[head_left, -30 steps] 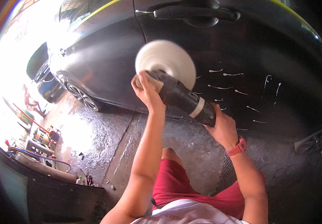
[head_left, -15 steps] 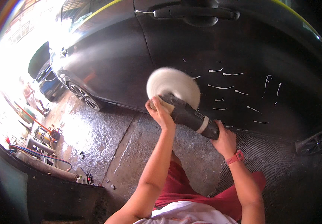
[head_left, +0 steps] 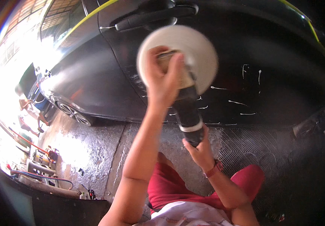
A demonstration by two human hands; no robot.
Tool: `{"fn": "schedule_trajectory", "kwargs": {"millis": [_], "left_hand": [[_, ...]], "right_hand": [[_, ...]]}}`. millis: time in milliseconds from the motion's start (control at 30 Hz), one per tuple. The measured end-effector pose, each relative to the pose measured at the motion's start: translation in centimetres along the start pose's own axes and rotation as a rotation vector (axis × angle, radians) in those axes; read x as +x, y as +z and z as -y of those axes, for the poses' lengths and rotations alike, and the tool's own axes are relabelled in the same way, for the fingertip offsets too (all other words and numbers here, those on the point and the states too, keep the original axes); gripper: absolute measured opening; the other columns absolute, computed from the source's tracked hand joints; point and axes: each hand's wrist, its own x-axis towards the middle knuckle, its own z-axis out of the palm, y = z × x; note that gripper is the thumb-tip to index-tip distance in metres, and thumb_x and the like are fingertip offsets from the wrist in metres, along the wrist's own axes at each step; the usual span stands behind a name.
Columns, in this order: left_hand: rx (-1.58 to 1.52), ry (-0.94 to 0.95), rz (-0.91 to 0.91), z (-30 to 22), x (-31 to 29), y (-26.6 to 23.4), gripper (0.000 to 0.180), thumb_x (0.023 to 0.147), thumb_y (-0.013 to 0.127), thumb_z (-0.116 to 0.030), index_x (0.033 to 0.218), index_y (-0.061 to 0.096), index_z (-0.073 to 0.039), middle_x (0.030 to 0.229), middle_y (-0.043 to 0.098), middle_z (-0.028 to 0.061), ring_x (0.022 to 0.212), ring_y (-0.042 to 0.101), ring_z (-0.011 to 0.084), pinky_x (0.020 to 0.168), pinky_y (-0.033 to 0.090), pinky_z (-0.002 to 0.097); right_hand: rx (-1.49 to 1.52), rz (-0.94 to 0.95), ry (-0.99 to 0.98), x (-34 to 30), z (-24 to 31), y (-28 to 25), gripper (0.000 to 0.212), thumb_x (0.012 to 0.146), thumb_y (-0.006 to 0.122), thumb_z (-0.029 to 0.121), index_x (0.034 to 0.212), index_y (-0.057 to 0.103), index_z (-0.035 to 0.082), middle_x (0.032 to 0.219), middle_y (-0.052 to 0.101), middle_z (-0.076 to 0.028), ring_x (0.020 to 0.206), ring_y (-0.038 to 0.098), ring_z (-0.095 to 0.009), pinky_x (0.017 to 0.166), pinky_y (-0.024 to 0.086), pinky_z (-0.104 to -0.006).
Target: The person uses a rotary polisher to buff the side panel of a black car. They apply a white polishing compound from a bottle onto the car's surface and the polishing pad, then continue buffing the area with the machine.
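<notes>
Since the polisher sits at 12 o'clock, at the black car door, left hand grip wraps its head, likely steering the pale round pad, while right hand grip, toward 5 o'clock, holds its tail, probably for balance.

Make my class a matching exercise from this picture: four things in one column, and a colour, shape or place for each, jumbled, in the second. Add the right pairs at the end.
Column one
1. Left hand
2. Right hand
3. Pad
4. Shorts

Column two
A. Red
B. Gripping the end of the polisher nearer the person's body
C. Pale and round
D. Gripping the polisher's head

Right pairs
1-D
2-B
3-C
4-A
</notes>
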Motion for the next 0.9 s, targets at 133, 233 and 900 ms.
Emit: {"fn": "schedule_trajectory", "kwargs": {"millis": [133, 233, 900], "left_hand": [[-0.042, 0.157, 0.258, -1.8, -1.8, 10.3, 0.050, 0.093, 0.086, -0.029, 0.127, 0.061, -0.001, 0.111, 0.074, 0.0203, 0.102, 0.074, 0.0305, 0.091, 0.059, 0.0441], [-0.035, 0.300, 0.396, -2.4, -3.5, 16.2, 0.047, 0.092, 0.083, -0.025, 0.130, 0.062, -0.007, 0.116, 0.074, 0.0256, 0.105, 0.072, 0.0482, 0.095, 0.057, 0.0531], [-0.168, -0.181, -0.453, 8.9, -1.5, -18.1, 0.026, 0.111, 0.067, -0.032, 0.126, 0.064, -0.011, 0.116, 0.076, 0.0105, 0.106, 0.069, 0.0168, 0.091, 0.057, 0.0313]], "right_hand": [[0.195, -0.194, 0.224, -2.3, -0.9, -3.3, 0.079, 0.094, 0.081, 0.010, 0.156, 0.034, -0.002, 0.121, 0.068, -0.013, 0.103, 0.070, -0.024, 0.092, 0.058, -0.0389], [0.377, -0.277, 0.353, -2.9, -3.1, -4.7, 0.074, 0.096, 0.080, 0.011, 0.153, 0.036, -0.004, 0.123, 0.068, -0.015, 0.102, 0.071, -0.026, 0.093, 0.058, -0.0409], [-0.261, 0.212, -0.192, 5.1, -3.2, 9.3, 0.071, 0.090, 0.086, 0.030, 0.146, 0.048, 0.008, 0.109, 0.076, -0.025, 0.098, 0.074, -0.048, 0.077, 0.062, -0.0541]]}}
